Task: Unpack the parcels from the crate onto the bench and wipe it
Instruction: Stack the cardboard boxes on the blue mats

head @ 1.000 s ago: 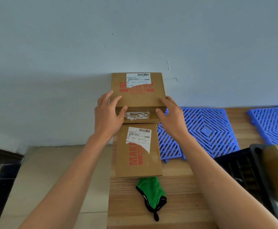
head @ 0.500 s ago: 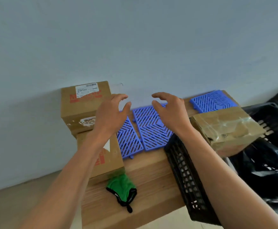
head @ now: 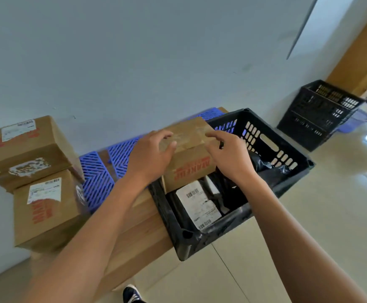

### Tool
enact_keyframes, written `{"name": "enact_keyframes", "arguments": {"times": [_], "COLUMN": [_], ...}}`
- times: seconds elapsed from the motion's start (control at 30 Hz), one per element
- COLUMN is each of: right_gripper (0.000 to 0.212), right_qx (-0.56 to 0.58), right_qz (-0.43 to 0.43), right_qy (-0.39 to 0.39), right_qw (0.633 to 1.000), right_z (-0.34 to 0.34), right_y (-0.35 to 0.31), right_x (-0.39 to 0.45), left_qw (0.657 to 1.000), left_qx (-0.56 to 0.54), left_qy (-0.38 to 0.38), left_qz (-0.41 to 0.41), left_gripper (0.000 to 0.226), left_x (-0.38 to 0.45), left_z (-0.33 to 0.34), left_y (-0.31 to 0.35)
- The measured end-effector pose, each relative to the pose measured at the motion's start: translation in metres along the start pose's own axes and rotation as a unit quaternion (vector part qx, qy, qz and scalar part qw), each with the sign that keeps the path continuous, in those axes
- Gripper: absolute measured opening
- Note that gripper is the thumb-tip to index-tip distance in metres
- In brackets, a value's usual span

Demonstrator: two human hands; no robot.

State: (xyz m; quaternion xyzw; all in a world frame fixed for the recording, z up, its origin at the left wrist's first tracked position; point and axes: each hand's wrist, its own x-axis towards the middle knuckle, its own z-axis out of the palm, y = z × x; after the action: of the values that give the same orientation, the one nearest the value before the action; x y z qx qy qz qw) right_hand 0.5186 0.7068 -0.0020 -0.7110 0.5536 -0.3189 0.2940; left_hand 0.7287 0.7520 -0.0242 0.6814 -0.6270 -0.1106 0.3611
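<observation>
**Both hands on a taped box at the crate**

Left hand lies on the left top edge of the taped cardboard box, fingers curled over it, thumb against the side. Right hand grips the right top edge, fingers bent over the top. Box sits tilted in the far-left corner of the black crate, red print on its near face, upper part above the rim. Crate sits at the right end of the wooden desk, partly overhanging. Inside the crate: a dark bagged parcel with a white barcode label just below the box, black plastic bags to the right. Blue grid mats lie on the desk against the wall. Two labelled boxes stacked at the desk's left end: upper box, lower box. Second black crate on the floor, well apart, right. A shoe at bottom edge.
</observation>
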Motion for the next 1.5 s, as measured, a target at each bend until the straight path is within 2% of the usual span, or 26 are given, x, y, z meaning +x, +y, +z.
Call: {"name": "enact_keyframes", "arguments": {"times": [0.13, 0.27, 0.4, 0.63, 0.73, 0.77, 0.87, 0.9, 1.03, 1.1, 1.33, 1.5], "right_gripper": [0.037, 0.041, 0.049, 0.048, 0.055, 0.052, 0.019, 0.014, 0.025, 0.022, 0.027, 0.051], "right_qx": [-0.006, 0.004, 0.018, 0.027, 0.032, 0.030, 0.029, 0.033, 0.053, 0.060, 0.085, 0.138], "right_qz": [0.005, 0.018, 0.009, 0.013, 0.047, 0.057, 0.057, 0.053, 0.040, 0.030, -0.038, -0.074], "right_qy": [-0.030, -0.062, -0.068, -0.102, -0.117, -0.132, -0.167, -0.171, -0.187, -0.198, -0.200, -0.198], "right_qw": [1.000, 0.998, 0.998, 0.994, 0.991, 0.989, 0.984, 0.983, 0.980, 0.978, 0.975, 0.968], "right_z": [-0.020, -0.017, -0.007, 0.012, 0.013, 0.012, 0.011, 0.009, -0.002, -0.012, -0.061, -0.086], "right_y": [0.042, 0.065, 0.071, 0.070, 0.074, 0.076, 0.082, 0.083, 0.095, 0.102, 0.108, 0.110], "right_x": [-0.005, 0.008, 0.036, 0.085, 0.101, 0.105, 0.115, 0.118, 0.123, 0.124, 0.145, 0.151], "left_qw": [0.999, 0.994, 0.986, 0.978, 0.975, 0.974, 0.971, 0.969, 0.964, 0.960, 0.941, 0.922], "left_qx": [0.018, 0.042, 0.042, 0.025, 0.020, 0.021, 0.007, 0.001, 0.002, -0.009, -0.023, -0.052], "left_qy": [-0.008, 0.016, 0.034, 0.064, 0.063, 0.062, 0.065, 0.068, 0.085, 0.096, 0.184, 0.274], "left_qz": [-0.051, -0.102, -0.157, -0.199, -0.214, -0.217, -0.230, -0.236, -0.254, -0.264, -0.283, -0.268], "left_gripper": [0.030, 0.034, 0.042, 0.043, 0.042, 0.042, 0.039, 0.039, 0.041, 0.041, 0.040, 0.038], "left_x": [-0.017, -0.023, -0.019, 0.004, 0.009, 0.009, 0.013, 0.014, 0.016, 0.016, 0.021, 0.022], "left_z": [0.026, 0.037, 0.042, 0.057, 0.062, 0.063, 0.064, 0.064, 0.070, 0.074, 0.083, 0.088], "left_y": [0.006, -0.007, -0.023, -0.030, -0.025, -0.023, -0.018, -0.015, 0.000, 0.012, 0.061, 0.095]}}
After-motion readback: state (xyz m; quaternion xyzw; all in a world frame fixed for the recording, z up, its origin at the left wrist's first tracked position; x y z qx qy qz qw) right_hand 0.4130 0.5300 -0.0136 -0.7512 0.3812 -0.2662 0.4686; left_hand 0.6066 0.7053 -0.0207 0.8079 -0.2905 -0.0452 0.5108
